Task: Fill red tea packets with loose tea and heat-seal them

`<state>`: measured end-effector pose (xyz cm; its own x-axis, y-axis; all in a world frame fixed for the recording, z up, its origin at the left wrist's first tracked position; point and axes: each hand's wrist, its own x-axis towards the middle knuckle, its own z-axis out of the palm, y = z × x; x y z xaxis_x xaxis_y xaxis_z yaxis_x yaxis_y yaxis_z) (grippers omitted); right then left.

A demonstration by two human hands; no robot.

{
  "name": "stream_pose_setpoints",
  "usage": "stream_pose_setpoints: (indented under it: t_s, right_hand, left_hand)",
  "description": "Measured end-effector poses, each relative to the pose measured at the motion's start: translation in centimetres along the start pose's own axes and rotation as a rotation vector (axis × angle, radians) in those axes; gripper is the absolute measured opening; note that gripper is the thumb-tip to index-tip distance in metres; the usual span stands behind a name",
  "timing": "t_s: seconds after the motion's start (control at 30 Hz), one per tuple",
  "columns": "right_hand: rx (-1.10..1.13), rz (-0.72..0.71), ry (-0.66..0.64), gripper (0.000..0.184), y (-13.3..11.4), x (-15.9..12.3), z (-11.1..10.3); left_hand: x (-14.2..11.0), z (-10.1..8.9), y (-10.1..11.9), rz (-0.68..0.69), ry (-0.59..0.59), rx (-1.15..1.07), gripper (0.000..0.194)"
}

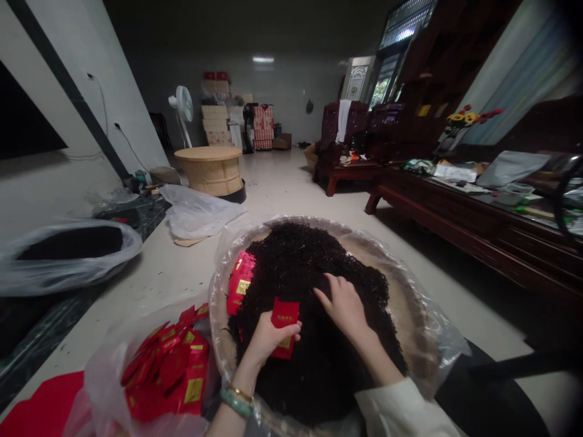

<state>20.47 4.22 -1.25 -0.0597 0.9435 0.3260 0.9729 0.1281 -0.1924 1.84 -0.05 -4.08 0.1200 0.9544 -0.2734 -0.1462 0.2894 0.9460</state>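
Bracelets [237, 402], one green, one gold: on the left wrist, at the lower edge of view.
Sleeve [403, 409], pale: on the right forearm.
Left hand [269, 335]: grip clasped round a packet, thumb across its front.
Packet [286, 311], red with a gold label: held above the dark leaves, left of the right hand. Long axis runs almost straight away from the wearer; upper end points toward the far rim, lower end toward the wearer.
Right hand [345, 303]: over the leaves [303, 252], fingers loosely bent, thumb and forefinger apart; whether its grip has any leaves cannot be told.
Basket [412, 297], round, lined with clear plastic: on the floor, leaves heaped within.
Pouches [240, 282], red and pink: inside the basket's left side, against the heap, labels facing up.
Bag [104, 370], clear: left of the basket, filled with more red packets lying at mixed angles.
Sack [132, 246], translucent: farther left, dark contents.
Tabletop [492, 197], right: papers and a vase of flowers [467, 118].
Fan [183, 103], white: behind a round stand [208, 155].
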Motion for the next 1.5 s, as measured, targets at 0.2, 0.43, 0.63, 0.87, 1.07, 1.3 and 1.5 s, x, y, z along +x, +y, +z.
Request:
stream_pose_setpoints:
  t_s: [0.2,0.43,0.63,0.87,1.07,1.3,1.5]
  right_hand:
    - [-0.167,0.156,-0.363,0.042,4.3,-3.2,2.1]
    - [0.354,0.107,-0.273,0.038,5.2,-2.6,2.3]
    - [0.936,0.049,-0.494,0.056,3.8,-2.1,-0.4]
    - [0.866,-0.184,-0.594,0.055,1.3,-2.0,-3.8]
    - [0.664,-0.364,-0.545,0.037,-0.8,-1.4,-5.6]
    - [0.561,-0.394,-0.478,0.033,-0.8,-1.6,-5.1]
    - [0.530,-0.370,-0.478,0.033,-0.4,-1.6,-4.6]
  left_hand:
    - [-0.2,-0.1,0.1,-0.014,0.035,-0.118,0.048]
    - [-0.6,0.0,0.1,0.016,-0.011,-0.088,0.040]
    - [-0.9,0.4,0.3,-0.018,-0.015,-0.076,0.039]
    - [-1.0,0.6,0.5,0.050,-0.103,-0.005,0.026]
    - [-1.0,0.7,0.4,0.030,-0.116,0.047,0.024]
    - [-0.8,0.6,0.0,0.044,-0.099,0.063,0.035]
    - [-0.6,0.4,1.0,0.126,0.003,-0.123,0.058]
